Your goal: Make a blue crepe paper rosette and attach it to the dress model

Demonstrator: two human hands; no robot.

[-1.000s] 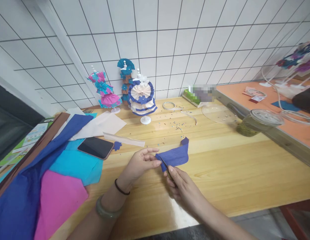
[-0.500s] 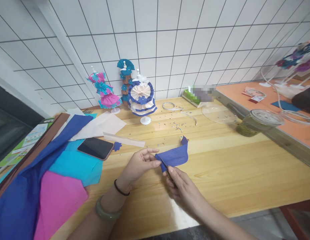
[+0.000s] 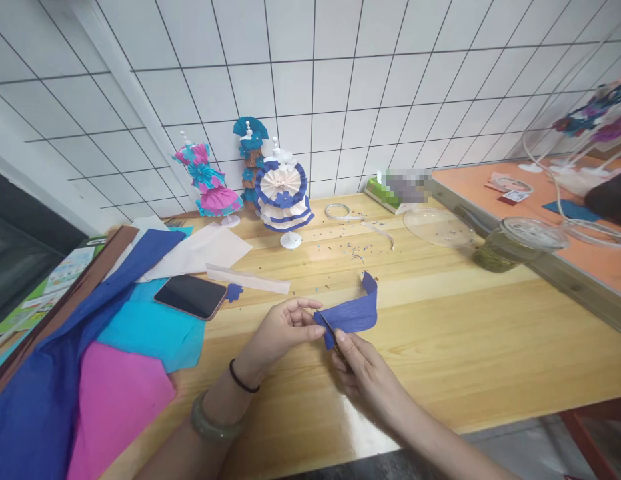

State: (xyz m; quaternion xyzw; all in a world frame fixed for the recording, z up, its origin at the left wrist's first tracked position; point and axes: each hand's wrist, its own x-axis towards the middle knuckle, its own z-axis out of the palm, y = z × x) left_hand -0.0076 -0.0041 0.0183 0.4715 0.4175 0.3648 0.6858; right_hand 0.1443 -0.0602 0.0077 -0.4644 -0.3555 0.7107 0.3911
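Note:
A strip of dark blue crepe paper (image 3: pixel 351 315) extends to the right from my left hand (image 3: pixel 293 321), its far end curling upward. The left fingers and thumb pinch the strip's near end. My right hand (image 3: pixel 363 363) is wrapped round a pair of scissors (image 3: pixel 333 333), whose dark blades lie across the paper close to my left fingertips. A small flap of blue paper hangs below the blades. The scissor handles are mostly hidden in my right hand. Left of my left hand lies a blue paper flower (image 3: pixel 234 293).
Behind stand three miniature paper dresses (image 3: pixel 284 193) on white stands. A phone (image 3: pixel 191 297) rests on cyan paper (image 3: pixel 150 330), near pink paper (image 3: pixel 120 407) and a blue sheet (image 3: pixel 45 387). Rightward are a tape roll (image 3: pixel 337 211), paper scraps (image 3: pixel 355 251) and a lidded jar (image 3: pixel 510 247).
The scissor blades have shifted slightly along the paper's near end, and their tips now show above the strip's edge. Both hands stay almost in place.

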